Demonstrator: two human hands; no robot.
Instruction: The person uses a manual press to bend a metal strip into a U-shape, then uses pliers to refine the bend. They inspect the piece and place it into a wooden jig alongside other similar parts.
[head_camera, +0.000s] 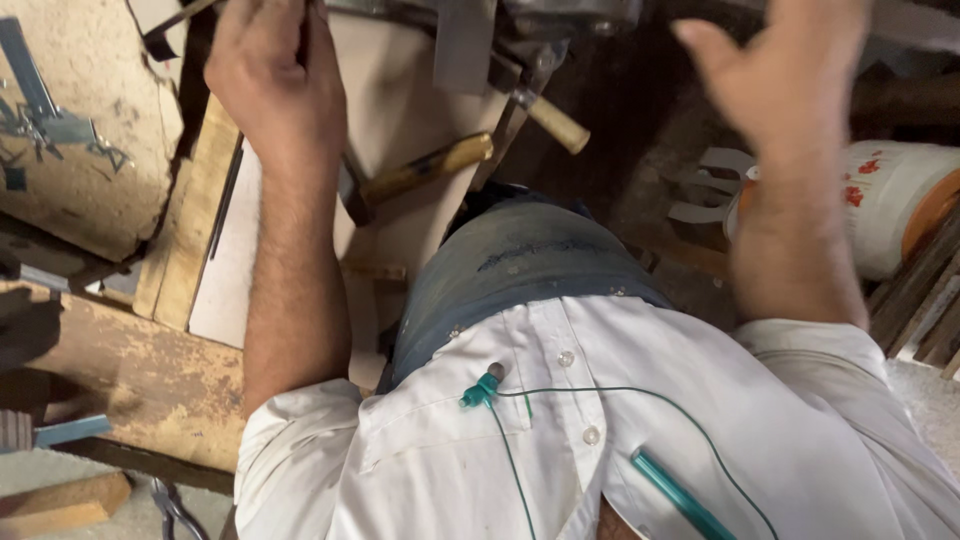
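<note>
The dark strip (178, 22) at the top left is what my left hand (275, 85) is on. In the view from my head, looking straight down my own chest, that hand is curled shut with the knuckles toward me. The strip pokes out from under it toward the left, its free end hanging over the chipped edge of the board (85, 120). I judge its long axis to run left and slightly downward from my fist. How much of it passes through my grip I cannot tell, since the back of the hand hides the fingers.

My right hand (785, 75) is well apart from it, raised on the far side of my lap. The fingers are spread and loose, holding nothing, and the hand is blurred. The left hand is clearly the nearer one to the strip.

Between the two hands, on the pale board (395, 100) in front of my knees, lie two wooden handles. The darker yellowish handle (430, 168) lies just to the right of my left wrist, slanting up to the right. The lighter handle (556, 122) sits beyond it, slanting the other way. Neither hand touches either of them.

A white jar (890, 200) with red flowers lies on its side beside my right forearm.
</note>
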